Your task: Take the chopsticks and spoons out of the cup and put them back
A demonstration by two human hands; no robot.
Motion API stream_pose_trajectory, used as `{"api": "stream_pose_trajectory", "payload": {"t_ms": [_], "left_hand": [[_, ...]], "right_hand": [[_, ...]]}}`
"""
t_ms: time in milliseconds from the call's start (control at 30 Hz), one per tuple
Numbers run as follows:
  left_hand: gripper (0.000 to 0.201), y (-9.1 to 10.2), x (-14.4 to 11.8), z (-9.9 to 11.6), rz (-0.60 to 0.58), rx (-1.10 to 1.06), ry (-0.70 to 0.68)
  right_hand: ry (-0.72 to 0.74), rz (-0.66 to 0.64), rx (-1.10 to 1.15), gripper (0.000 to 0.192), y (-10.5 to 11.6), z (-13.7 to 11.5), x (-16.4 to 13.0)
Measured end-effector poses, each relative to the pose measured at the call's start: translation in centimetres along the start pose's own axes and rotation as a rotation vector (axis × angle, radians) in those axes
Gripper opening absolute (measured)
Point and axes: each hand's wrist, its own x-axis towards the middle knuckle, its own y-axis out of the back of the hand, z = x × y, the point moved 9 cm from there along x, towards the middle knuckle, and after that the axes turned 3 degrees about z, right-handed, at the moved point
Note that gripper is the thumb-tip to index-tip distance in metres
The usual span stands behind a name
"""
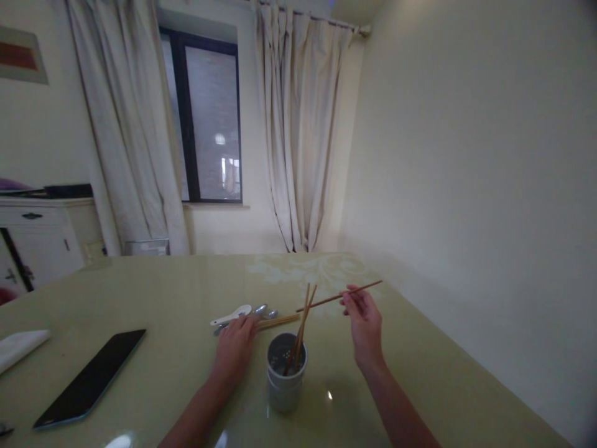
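My right hand (361, 317) pinches one brown chopstick (331, 299), held slanting above the table to the right of the holder. My left hand (237, 342) lies over the ends of some light wooden chopsticks (278, 322), its fingers closed round them; the fingertips are partly hidden. Just beyond that hand are a white spoon (232, 315) and several metal spoons (260, 308). Between my hands stands a grey utensil holder (285, 392) with holes in its bottom. A few brown chopsticks (303, 323) lean in it, tilted toward its right rim.
On the left of the glossy greenish table (168, 373) lies a dark tablet (93, 379), with a white object (21, 345) behind it. A wall (476, 186) runs along the table's right edge. Curtains (303, 124), a window and a white cabinet (46, 236) are at the back.
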Motion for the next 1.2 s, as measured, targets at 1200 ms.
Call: {"api": "stream_pose_trajectory", "payload": {"t_ms": [1200], "left_hand": [[0.019,-0.3,-1.5,4.5,-0.096,-0.445,-0.089]], "right_hand": [[-0.435,-0.504,-0.012,0.065,-7.7,7.9,-8.1]]}}
